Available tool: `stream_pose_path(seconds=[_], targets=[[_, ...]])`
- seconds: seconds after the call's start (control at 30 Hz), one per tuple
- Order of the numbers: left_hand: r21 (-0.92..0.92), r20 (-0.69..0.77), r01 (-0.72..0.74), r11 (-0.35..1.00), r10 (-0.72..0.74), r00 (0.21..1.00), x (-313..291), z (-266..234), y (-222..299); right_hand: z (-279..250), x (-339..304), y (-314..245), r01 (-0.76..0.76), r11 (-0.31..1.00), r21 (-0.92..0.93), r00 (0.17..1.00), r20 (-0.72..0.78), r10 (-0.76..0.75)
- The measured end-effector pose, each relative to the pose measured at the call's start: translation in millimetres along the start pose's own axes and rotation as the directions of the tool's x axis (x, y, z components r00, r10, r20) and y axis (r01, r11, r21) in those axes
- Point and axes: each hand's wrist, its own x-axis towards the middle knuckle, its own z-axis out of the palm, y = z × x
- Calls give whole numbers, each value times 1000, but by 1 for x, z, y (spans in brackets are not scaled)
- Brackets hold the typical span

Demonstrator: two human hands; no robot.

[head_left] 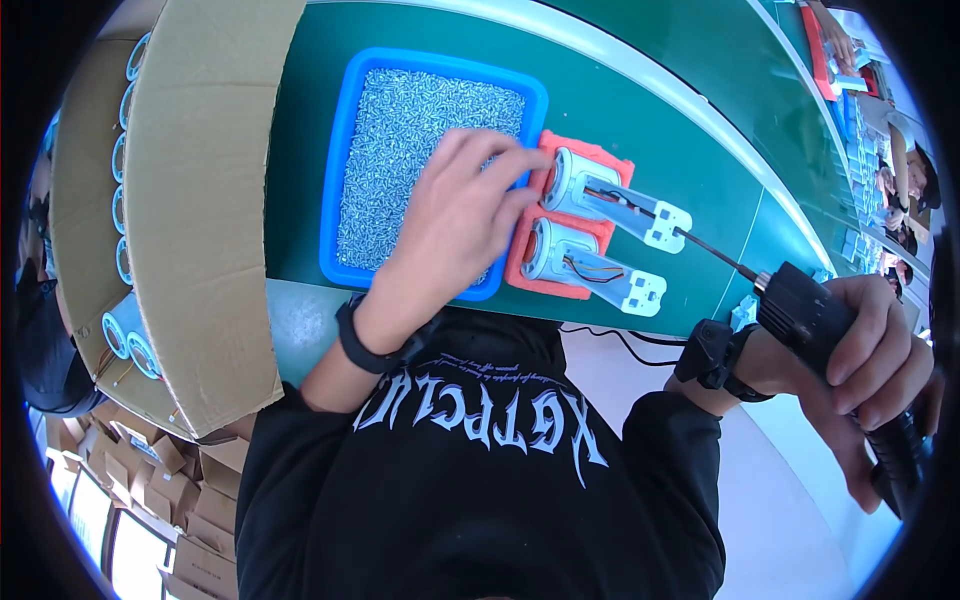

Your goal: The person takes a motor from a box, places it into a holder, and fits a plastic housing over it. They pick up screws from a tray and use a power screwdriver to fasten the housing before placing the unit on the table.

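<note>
Probably screwdriving, alignment next: right hand (pixel 872 352) clenches long black screwdriver (pixel 808 312); left hand (pixel 452 215) half-curled, hold unclear, by white plastic tube (pixel 622 204).

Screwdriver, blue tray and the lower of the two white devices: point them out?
Black screwdriver (pixel 806 308): head view, on its thick black body.
Blue tray (pixel 337 190): head view, on its left rim.
Lower white device (pixel 577 243): head view, on its white shell near the round end.

A green tabletop (pixel 620 105) lies beneath the left fingers (pixel 515 162); well to their left and nearer the body, bright framed panes (pixel 138 555) glow beside piled cardboard boxes (pixel 205 508).
</note>
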Motion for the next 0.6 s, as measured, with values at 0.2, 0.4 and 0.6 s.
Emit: stream_pose_path(seconds=[0.2, 0.4, 0.6], targets=[[304, 265, 126, 944, -210, 941, -19, -13, -8, 17, 2, 19, -21, 998, -59, 999, 41, 23], [246, 273, 91, 965, -159, 949, -20, -9, -13, 21, 3, 20, -71, 986, -152, 973, 206, 102], [129, 183, 139, 982, -161, 970, -13, -13, -17, 25, 0, 25, -71, 989, -128, 992, 95, 83]])
